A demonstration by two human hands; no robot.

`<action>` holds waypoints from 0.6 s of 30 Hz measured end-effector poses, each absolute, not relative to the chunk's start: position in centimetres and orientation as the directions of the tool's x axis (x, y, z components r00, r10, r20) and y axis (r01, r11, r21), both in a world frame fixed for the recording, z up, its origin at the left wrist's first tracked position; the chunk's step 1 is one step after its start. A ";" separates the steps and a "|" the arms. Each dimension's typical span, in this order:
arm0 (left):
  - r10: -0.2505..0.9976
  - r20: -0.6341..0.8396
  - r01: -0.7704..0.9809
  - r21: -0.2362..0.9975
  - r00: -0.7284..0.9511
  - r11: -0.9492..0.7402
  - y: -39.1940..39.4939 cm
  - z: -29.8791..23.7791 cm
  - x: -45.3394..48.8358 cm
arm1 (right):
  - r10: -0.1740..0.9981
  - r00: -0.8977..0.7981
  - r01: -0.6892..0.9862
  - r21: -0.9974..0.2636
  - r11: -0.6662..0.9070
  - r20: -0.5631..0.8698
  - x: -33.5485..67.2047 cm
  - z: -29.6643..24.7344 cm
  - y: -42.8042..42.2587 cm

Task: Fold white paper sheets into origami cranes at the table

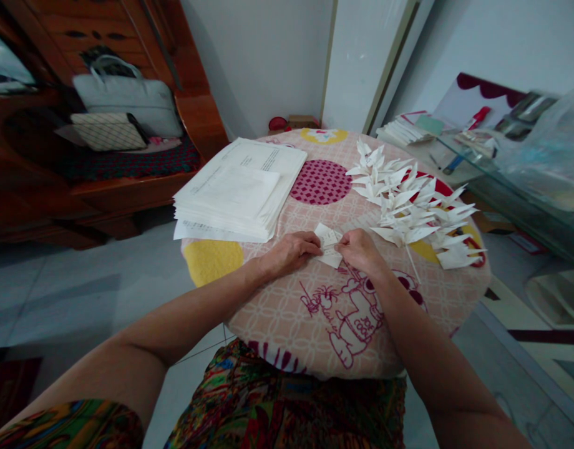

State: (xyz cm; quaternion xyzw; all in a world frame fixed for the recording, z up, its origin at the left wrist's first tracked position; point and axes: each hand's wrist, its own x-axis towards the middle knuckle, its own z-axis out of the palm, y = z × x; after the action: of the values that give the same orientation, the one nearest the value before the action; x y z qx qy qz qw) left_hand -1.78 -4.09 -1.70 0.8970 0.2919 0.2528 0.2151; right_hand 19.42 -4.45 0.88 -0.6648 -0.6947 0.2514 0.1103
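Note:
Between my two hands a small folded piece of printed white paper (328, 244) lies low over the round table. My left hand (300, 249) has its fingers bent together at the paper's left edge. On the opposite side my right hand (358, 249) pinches the right edge. Just past my right hand, many folded paper cranes (403, 193) sit in a cluster on the cloth. To the left rises a stack of printed paper sheets (240, 181), with smaller white sheets on top.
A pink patterned cloth (277, 318) covers the round table. At right stands a glass shelf (506, 199) with papers, metal containers and a plastic bag. Left of the table, a wooden bench (193, 118) holds a grey handbag (128, 100) and a checked pouch (108, 132).

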 end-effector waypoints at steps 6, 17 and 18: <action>0.586 0.282 0.394 0.518 0.760 -0.759 -3.6 -1.4 -1.8 | 0.980 -0.070 0.823 -0.567 -0.050 -0.188 19.6 0.4 -4.3; 0.570 0.260 0.428 0.444 0.779 -0.787 -3.7 -2.1 -1.1 | 0.951 -0.026 0.744 -0.642 -0.187 -0.307 20.4 0.7 -4.6; 0.569 0.251 0.429 0.443 0.783 -0.787 -3.7 -2.2 -1.0 | 0.950 -0.028 0.742 -0.643 -0.188 -0.310 20.4 0.8 -4.6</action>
State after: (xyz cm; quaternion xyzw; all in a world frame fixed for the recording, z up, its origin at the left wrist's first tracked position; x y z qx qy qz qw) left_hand -1.04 -3.75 -2.16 0.9261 0.2693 0.1891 0.1844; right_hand 20.43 -4.60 0.80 -0.6821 -0.6204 0.3590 0.1447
